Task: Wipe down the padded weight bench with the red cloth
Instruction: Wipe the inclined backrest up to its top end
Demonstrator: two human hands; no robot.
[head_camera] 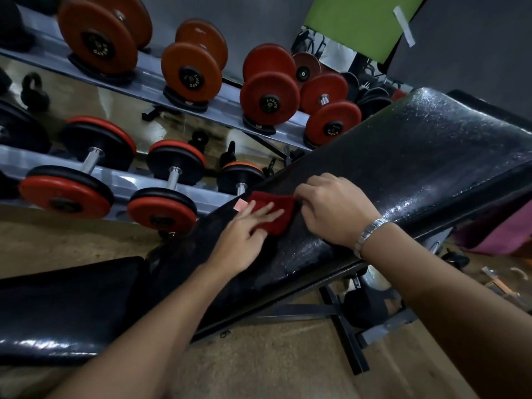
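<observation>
A black padded weight bench [403,168] slants up from lower left to upper right, its backrest glistening with droplets. The seat pad [66,306] lies flat at the lower left. A small red cloth [275,207] with a pale tag at its left corner rests on the backrest near its far edge. My left hand [244,237] lies flat on the cloth's lower left part, fingers spread. My right hand [336,211], with a metal watch on the wrist, pinches the cloth's right corner between thumb and fingers.
A two-tier dumbbell rack [161,79] with several red and black dumbbells stands just behind the bench. Kettlebells [34,92] sit under it. The bench's steel frame [342,326] crosses the brown floor below. A pink bag [501,234] lies at the right.
</observation>
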